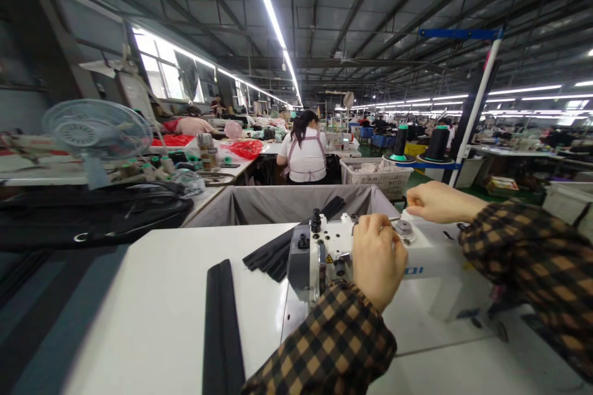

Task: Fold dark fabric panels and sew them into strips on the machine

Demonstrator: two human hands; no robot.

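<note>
Our left hand [377, 259] rests on top of the white industrial sewing machine [370, 253], fingers curled down against its upper casing near a round silver thread-tension knob [404, 228]. We cannot tell whether the fingers pinch a thread or simply press on the metal. Our right hand [433, 202] hovers just behind the machine's top, fingers drawn together as if around something thin, though nothing is clear enough to name. Both wrists wear brown and black checked flannel sleeves [333, 345].

The machine stands on a white worktable [152, 315]. To the left of the machine, a long black fabric strip [222, 327] lies flat on the table, running towards us. Just behind and left of the machine, a bundle of black fabric strips [278, 250] hangs over the table's far edge into a grey cloth bin [287, 203].

Behind the machine to the right, two large cones of black thread [438, 143] stand on a stand, beside a white upright pole [475, 111]. A white plastic basket [377, 178] sits just beyond the bin. Farther behind the machine, a person in a white top [304, 154] sits with their back to us. Well to the left of the machine, a pale blue desk fan [95, 136] stands on a neighbouring table above a heap of black bags [92, 213]. Long strip lights [273, 18] run along the ceiling overhead.
</note>
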